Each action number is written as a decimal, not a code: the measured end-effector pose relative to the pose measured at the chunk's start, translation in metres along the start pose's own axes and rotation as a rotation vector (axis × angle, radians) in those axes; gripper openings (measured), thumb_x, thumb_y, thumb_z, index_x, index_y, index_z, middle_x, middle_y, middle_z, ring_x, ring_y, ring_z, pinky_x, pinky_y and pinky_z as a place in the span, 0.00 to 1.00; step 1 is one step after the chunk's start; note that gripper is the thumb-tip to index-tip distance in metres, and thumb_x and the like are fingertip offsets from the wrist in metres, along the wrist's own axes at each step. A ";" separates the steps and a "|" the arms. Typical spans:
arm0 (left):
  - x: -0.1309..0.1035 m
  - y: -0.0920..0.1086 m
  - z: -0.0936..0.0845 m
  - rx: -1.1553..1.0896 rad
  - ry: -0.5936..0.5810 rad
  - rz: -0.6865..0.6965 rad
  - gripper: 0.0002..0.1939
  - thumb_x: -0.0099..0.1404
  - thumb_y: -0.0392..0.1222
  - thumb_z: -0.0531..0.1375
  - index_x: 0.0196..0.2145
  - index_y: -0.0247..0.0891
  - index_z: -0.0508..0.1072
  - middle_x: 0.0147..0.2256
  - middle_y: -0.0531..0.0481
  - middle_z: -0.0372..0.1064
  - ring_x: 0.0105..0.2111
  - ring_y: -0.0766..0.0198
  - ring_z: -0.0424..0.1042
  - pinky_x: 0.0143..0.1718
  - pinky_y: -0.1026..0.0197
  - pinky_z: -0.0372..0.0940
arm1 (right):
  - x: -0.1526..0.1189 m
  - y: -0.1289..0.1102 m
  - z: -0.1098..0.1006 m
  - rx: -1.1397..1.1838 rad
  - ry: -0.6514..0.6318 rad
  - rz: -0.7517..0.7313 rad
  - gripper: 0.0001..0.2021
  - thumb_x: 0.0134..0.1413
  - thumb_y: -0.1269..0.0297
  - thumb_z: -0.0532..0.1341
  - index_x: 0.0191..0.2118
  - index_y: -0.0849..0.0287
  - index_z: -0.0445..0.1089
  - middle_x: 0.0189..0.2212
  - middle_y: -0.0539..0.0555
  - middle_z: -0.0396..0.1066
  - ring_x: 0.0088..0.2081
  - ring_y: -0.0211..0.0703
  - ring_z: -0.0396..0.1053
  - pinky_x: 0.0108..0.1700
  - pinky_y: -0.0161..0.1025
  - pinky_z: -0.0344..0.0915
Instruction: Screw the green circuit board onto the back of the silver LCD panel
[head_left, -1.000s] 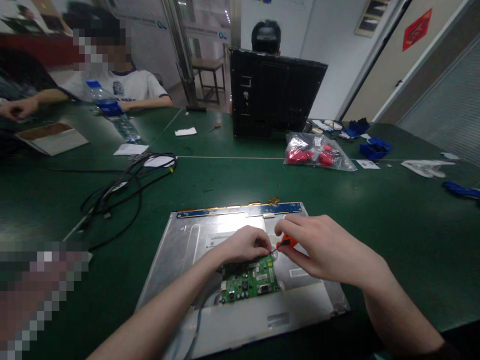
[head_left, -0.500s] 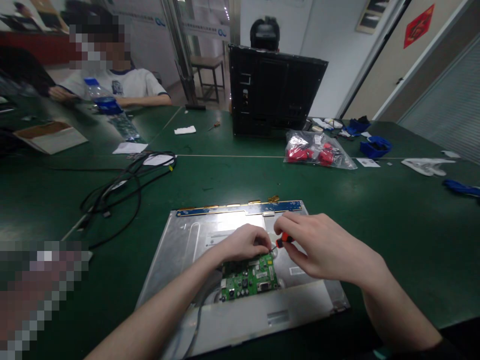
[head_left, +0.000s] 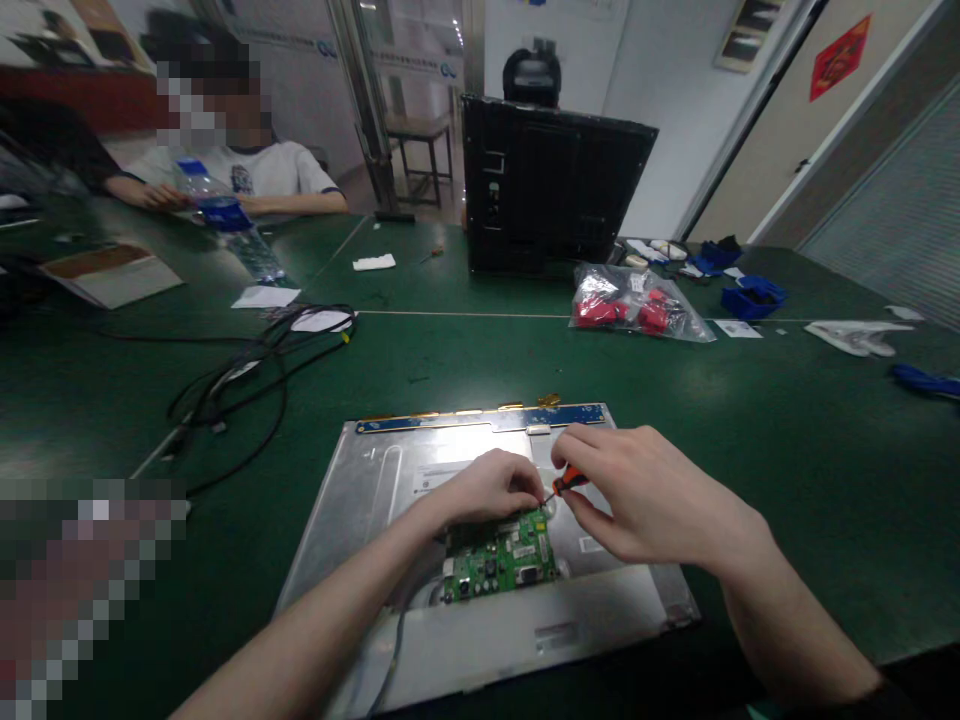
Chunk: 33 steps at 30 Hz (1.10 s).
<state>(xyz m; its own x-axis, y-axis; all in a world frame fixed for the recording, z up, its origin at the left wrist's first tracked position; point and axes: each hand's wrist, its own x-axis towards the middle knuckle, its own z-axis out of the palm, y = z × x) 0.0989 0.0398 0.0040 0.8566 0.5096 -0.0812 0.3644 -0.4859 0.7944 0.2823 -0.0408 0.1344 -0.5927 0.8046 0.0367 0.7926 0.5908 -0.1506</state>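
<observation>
A metal display panel [head_left: 615, 610] lies on the green table with a green circuit board [head_left: 499, 560] on its middle. My right hand [head_left: 630, 490] is closed on an orange and black screwdriver [head_left: 571, 480], whose tip points down-left to the board's upper right corner. Beside that tip, my left hand [head_left: 499, 487] has its fingers pinched at the board's top edge; what they hold, if anything, is hidden. A blue strip board [head_left: 480, 418] runs along the panel's far edge. A grey cable [head_left: 397, 640] passes over the panel's near left part.
Black cables [head_left: 281, 350] lie at the left, near a water bottle [head_left: 240, 235]. Across the table stand a black screen [head_left: 551, 190] and a bag of red parts [head_left: 637, 305]. One person [head_left: 289, 170] sits at the far left; another is behind the screen.
The screwdriver has turned slightly in my right hand. My left hand keeps its place at the board. At the far left, the seated person's hands have shifted.
</observation>
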 end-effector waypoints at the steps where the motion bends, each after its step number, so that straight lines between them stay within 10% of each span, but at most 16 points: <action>1: 0.000 0.000 0.000 0.006 -0.002 -0.002 0.05 0.58 0.31 0.61 0.31 0.34 0.78 0.28 0.53 0.74 0.31 0.63 0.71 0.33 0.67 0.60 | 0.000 0.000 -0.001 0.022 -0.013 -0.016 0.02 0.56 0.70 0.55 0.37 0.59 0.63 0.32 0.50 0.67 0.29 0.38 0.60 0.29 0.36 0.48; 33: -0.002 0.001 0.003 -0.018 0.036 0.016 0.11 0.57 0.27 0.57 0.33 0.33 0.78 0.28 0.53 0.74 0.29 0.65 0.69 0.33 0.67 0.60 | 0.003 0.001 0.003 -0.035 -0.022 0.057 0.04 0.61 0.68 0.53 0.41 0.59 0.62 0.36 0.53 0.70 0.32 0.43 0.67 0.29 0.37 0.49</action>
<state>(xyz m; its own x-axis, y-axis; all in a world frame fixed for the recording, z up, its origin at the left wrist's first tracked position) 0.0981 0.0364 0.0029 0.8487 0.5269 -0.0467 0.3435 -0.4819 0.8061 0.2813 -0.0382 0.1309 -0.5491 0.8357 0.0069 0.8295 0.5460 -0.1173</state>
